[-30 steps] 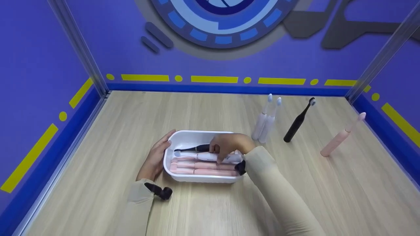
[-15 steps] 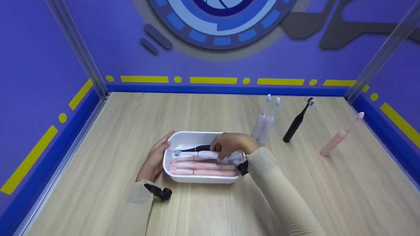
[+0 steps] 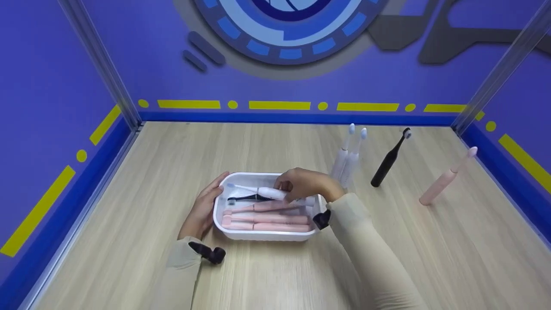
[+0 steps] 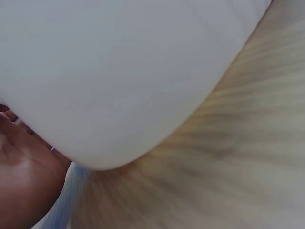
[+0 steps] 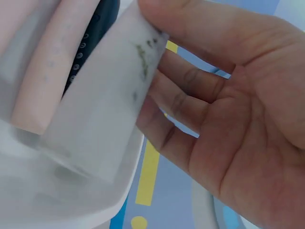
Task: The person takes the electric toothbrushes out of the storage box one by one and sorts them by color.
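A white plastic bin (image 3: 267,236) stands on the table with electric toothbrushes lying in it. At its left end is my left hand (image 3: 203,211), thumb at the rim and fingers along the outside; the left wrist view shows part of the palm (image 4: 28,176) beside the bin wall. My right hand (image 3: 308,185) reaches over the far right side, pinching a white electric toothbrush (image 3: 271,193) by its handle between thumb and fingers. That brush slants across a black toothbrush (image 3: 247,198), mostly covered. Nearer me lie several pink toothbrushes (image 3: 282,218), heads to the left.
Right of the bin, two white toothbrushes (image 3: 340,162) stand upright side by side. Farther right are an upright black toothbrush (image 3: 385,167) and a pink one (image 3: 439,188). Blue panels (image 3: 275,86) border the wooden table (image 3: 206,150) at the back and sides.
My right hand has shifted the white toothbrush toward the bin's far side, so it now crosses over the black one and uncovers more of a pink one. My left hand stays at the bin.
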Action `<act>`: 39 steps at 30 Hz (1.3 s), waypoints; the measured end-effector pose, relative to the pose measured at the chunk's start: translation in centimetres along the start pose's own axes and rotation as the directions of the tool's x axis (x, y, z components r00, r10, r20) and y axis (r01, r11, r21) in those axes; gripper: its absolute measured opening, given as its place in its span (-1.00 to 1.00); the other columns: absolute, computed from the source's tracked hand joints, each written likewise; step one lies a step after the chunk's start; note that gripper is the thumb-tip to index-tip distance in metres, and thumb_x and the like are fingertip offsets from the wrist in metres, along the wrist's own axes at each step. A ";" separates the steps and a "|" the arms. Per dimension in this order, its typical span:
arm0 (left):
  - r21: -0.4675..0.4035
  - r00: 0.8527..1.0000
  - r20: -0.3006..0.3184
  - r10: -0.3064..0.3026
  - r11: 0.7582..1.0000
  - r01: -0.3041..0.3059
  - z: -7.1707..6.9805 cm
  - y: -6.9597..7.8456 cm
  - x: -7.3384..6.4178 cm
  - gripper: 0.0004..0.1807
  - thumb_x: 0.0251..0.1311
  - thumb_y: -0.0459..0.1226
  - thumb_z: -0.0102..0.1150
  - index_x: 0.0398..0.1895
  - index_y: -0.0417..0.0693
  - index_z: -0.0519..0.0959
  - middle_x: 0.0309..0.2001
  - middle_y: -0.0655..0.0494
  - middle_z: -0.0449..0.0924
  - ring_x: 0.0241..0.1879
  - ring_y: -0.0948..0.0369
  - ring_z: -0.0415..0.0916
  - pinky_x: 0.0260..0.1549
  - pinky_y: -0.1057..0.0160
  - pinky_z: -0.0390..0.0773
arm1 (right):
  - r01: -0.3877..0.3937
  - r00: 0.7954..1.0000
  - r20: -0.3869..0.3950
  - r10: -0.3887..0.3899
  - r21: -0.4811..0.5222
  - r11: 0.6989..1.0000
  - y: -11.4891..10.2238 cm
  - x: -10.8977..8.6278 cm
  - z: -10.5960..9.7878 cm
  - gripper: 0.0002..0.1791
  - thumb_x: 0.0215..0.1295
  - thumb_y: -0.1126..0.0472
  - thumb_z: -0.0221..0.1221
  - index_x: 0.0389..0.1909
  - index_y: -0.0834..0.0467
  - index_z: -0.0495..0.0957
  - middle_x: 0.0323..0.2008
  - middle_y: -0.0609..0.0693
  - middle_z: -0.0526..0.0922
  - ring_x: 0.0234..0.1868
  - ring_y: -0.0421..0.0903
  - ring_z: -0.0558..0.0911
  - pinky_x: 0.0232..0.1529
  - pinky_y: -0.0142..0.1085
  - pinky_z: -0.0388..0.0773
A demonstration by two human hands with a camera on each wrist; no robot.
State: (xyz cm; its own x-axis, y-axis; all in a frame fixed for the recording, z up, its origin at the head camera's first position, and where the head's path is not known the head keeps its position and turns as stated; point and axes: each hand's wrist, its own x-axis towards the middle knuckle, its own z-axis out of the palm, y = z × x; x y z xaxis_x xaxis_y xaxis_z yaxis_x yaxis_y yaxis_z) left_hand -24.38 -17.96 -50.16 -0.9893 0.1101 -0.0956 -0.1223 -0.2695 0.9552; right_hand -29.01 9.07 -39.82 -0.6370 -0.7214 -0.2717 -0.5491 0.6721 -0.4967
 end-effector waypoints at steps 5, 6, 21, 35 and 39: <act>-0.012 1.000 0.006 0.004 1.000 -0.004 0.0 0.0 0.1 -0.47 0.45 -0.34 -0.35 0.48 -0.05 0.13 0.51 0.02 0.02 0.50 0.10 -0.04 0.48 0.13 0.01 | 0.028 0.998 -0.051 -0.027 0.023 0.999 0.2 -0.3 -0.1 -0.61 0.06 0.32 0.37 -0.03 0.17 0.61 -0.26 -0.01 0.66 -0.25 -0.17 0.54 -0.16 -0.33 0.56; -0.014 1.000 0.008 0.006 1.000 -0.006 0.0 0.0 0.0 -0.46 0.45 -0.34 -0.35 0.48 -0.06 0.13 0.52 0.02 0.02 0.51 0.10 -0.05 0.48 0.13 0.00 | 0.032 0.998 -0.061 -0.031 0.026 0.999 0.1 -0.3 -0.2 -0.60 0.05 0.31 0.38 -0.03 0.17 0.61 -0.27 -0.01 0.66 -0.25 -0.17 0.55 -0.17 -0.33 0.57; 0.008 1.000 -0.008 0.003 1.000 -0.003 -0.1 0.0 0.0 -0.46 0.45 -0.36 -0.36 0.49 -0.11 0.09 0.54 0.00 -0.08 0.52 0.04 -0.13 0.49 0.07 -0.05 | 0.110 0.980 -0.173 -0.101 0.046 0.993 0.1 -1.3 -1.1 -0.60 0.06 0.33 0.34 -0.01 0.20 0.60 -0.22 0.06 0.69 -0.16 -0.08 0.62 -0.06 -0.21 0.60; -0.041 1.000 -0.005 0.020 0.999 -0.020 0.1 0.1 -0.1 -0.46 0.43 -0.38 -0.33 0.47 -0.13 0.12 0.50 -0.06 0.05 0.49 0.04 -0.01 0.48 0.08 0.01 | 0.133 0.940 -0.331 -0.081 0.139 0.981 1.0 -2.2 -1.5 -0.59 0.05 0.32 0.35 -0.01 0.22 0.60 -0.24 0.10 0.71 -0.18 -0.05 0.65 -0.13 -0.20 0.65; -0.025 1.000 -0.002 0.024 0.999 -0.024 0.0 0.0 0.0 -0.46 0.44 -0.38 -0.35 0.48 -0.13 0.11 0.51 -0.05 0.03 0.49 0.04 -0.03 0.48 0.07 0.00 | 0.160 0.926 -0.368 -0.088 0.171 0.972 1.4 -2.6 -1.5 -0.60 0.05 0.32 0.35 -0.03 0.23 0.60 -0.26 0.10 0.70 -0.20 -0.06 0.64 -0.15 -0.20 0.66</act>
State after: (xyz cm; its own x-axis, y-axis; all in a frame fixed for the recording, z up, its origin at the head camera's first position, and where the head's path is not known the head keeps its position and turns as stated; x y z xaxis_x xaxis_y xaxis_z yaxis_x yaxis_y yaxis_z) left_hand -24.37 -17.93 -50.15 -0.9921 0.1017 -0.0736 -0.1008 -0.2961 0.9498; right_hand -28.96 12.17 -38.60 -0.7406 -0.6651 0.0955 -0.5432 0.5090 -0.6677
